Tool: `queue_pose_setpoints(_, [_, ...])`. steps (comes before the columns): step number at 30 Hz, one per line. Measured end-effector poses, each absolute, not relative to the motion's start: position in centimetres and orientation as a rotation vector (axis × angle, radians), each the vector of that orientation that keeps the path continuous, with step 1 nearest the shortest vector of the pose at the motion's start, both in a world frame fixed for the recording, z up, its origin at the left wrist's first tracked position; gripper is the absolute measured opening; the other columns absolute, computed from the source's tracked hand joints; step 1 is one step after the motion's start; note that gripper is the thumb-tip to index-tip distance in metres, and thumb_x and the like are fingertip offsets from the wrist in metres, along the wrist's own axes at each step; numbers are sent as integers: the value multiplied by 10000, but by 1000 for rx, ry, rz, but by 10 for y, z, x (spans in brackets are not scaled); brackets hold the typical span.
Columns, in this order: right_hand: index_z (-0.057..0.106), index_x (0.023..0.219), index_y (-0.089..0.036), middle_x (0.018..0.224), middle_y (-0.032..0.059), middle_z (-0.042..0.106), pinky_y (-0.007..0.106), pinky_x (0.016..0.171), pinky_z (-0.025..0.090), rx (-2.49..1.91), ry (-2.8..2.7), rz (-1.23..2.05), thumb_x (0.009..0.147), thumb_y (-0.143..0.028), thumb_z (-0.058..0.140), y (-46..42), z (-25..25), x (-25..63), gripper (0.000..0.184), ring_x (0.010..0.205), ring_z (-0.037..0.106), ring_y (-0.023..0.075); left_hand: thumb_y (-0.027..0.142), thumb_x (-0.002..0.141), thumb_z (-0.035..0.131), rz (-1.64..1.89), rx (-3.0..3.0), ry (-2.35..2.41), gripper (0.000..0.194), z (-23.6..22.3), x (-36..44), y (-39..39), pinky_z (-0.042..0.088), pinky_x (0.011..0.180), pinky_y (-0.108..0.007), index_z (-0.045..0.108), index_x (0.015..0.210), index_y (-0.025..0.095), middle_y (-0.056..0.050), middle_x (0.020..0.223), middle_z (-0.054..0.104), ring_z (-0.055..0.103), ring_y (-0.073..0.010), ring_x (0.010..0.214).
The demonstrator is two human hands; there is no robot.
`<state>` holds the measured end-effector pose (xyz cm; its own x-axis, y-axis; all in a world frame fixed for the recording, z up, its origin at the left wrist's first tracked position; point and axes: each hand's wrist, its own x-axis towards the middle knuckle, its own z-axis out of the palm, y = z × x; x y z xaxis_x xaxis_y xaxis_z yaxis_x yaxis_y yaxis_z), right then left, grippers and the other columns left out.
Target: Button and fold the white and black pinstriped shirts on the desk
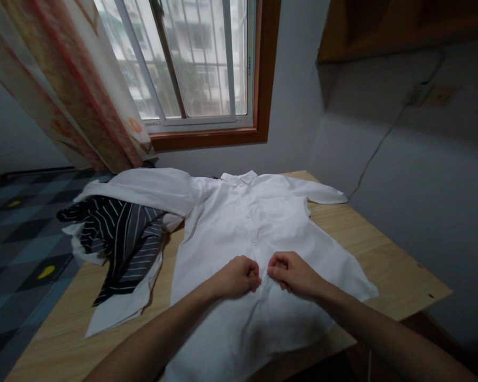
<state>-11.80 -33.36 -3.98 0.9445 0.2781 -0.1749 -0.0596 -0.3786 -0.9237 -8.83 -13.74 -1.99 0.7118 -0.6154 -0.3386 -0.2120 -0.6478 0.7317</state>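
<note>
A white button-up shirt [219,228] lies spread front side up, its collar toward the window and its lower end draping over the table's near edge. Over the lower part of the button line, my left hand [241,276] is closed with its fingers pinching the shirt's front edge. Just to the right, my right hand [292,273] pinches the fabric on the other side of the same line. The two hands are a short gap apart. Any button between the fingertips is too small or hidden to make out.
Beneath the shirt is a wooden table [386,265]. Black-and-white striped clothing [123,239] and other white cloth are heaped at its left, partly under a shirt sleeve. A cable [370,156] hangs down the right wall. Behind stand a window [199,63] and a curtain [79,79].
</note>
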Motion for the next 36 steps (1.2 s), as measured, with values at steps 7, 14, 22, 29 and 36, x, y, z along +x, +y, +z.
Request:
queue_pose_setpoints(7, [551,1310,-166,1443,158,457,465,1102,307,-2611,-605,-268,875,-389,579,-387,-46,-78,489,1351,378,306,430,875,547,-70,2641,-787,477,-8,-98,-137,408,977,-432,576,1262,154,-156,1253,608,538,-304,1169])
queue_pose_setpoints(14, [303,1511,-230,1577,133,221,562,1140,175,-2992,-556,3,920,-523,494,-407,-76,-90,686,1447,181,344,709,834,462,-306,2740,-1093,793,-42,-102,-126,39,1068,-734,259,1510,348,-103,1606,145,63,-434,1451])
queue_pose_setpoints(22, [367,1486,-247,1561,163,246,615,1122,186,-2844,-639,170,775,-633,640,-412,-62,-126,854,1435,182,401,750,760,534,-434,2725,-1219,876,-30,-117,-111,46,1036,-770,226,1504,406,-101,1608,103,57,-460,1442])
queue_pose_setpoints(29, [418,1446,-180,1457,141,454,478,1116,316,-2631,-339,-339,893,-575,488,-458,-24,-28,683,1348,409,298,639,891,425,-278,2754,-1060,761,-5,-71,-114,187,1120,-615,186,1535,310,-102,1584,233,205,-366,1443])
queue_pose_setpoints(36, [247,1527,-229,1592,135,172,577,1121,215,-2979,-118,-176,921,-642,382,-441,-51,46,746,1448,171,354,716,857,392,-54,2938,-713,794,-41,-8,-111,60,1096,-687,302,1510,274,-104,1595,185,81,-438,1448])
